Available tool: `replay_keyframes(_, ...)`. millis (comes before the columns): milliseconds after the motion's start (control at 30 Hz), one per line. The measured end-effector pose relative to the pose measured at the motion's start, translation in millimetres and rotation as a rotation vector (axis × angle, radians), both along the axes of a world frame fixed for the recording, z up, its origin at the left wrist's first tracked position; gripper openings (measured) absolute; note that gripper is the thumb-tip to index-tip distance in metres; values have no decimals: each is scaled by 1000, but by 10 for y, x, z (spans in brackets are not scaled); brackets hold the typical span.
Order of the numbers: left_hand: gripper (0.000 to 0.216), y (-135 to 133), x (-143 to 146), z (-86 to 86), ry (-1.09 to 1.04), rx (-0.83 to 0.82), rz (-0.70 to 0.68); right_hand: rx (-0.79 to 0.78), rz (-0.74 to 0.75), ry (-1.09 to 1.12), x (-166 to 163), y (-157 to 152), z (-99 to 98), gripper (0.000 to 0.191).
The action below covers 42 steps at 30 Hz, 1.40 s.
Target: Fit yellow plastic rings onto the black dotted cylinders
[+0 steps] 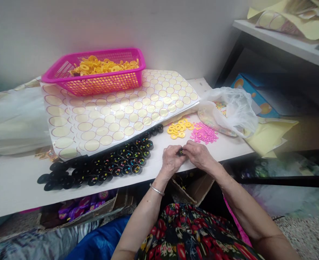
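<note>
My left hand (pixel 171 159) and my right hand (pixel 199 155) meet over the front edge of the white table (pixel 10 184), fingers pinched together round one small black round cap (pixel 181 152). Left of my hands lie rows of the same black caps (pixel 113 164), many with coloured beads inside. Just beyond my hands are a small heap of yellow rings (pixel 179 128) and a heap of pink beads (pixel 203 133).
A pink basket (pixel 94 83) full of yellow rings stands at the back on a sheet of round stickers (pixel 116 112). A clear plastic bag (pixel 230 110) lies at the right. Cardboard boxes (pixel 193 187) sit under the table. A shelf (pixel 281 43) rises at the right.
</note>
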<state>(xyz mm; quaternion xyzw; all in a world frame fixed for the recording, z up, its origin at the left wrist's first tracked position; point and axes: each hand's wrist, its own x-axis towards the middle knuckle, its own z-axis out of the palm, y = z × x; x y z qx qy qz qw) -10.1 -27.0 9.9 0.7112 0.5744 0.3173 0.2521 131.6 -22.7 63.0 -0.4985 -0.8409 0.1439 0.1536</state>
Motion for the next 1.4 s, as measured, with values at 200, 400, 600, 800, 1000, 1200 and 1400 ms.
replay_keyframes(200,19,0,2,16,5,0,0,-65,-1,272,66,-2,-98,14)
replay_keyframes(400,27,3,-6,19,-31,4,13,40,-176,384,164,146,-248,12)
replay_keyframes(600,28,7,-11,0,-50,7,47,40,-306,90,45,429,-255,16)
replay_keyframes(800,22,6,-12,-20,-52,16,57,52,-336,-91,-112,520,-232,24)
replay_keyframes(1000,23,4,-1,-24,-77,48,43,161,-69,-150,-166,600,-238,13)
replay_keyframes(1200,30,8,-9,-34,-101,40,50,186,109,-244,-265,741,-219,19)
replay_keyframes(1400,30,6,-20,-70,-133,19,54,163,135,-72,-296,827,-224,18)
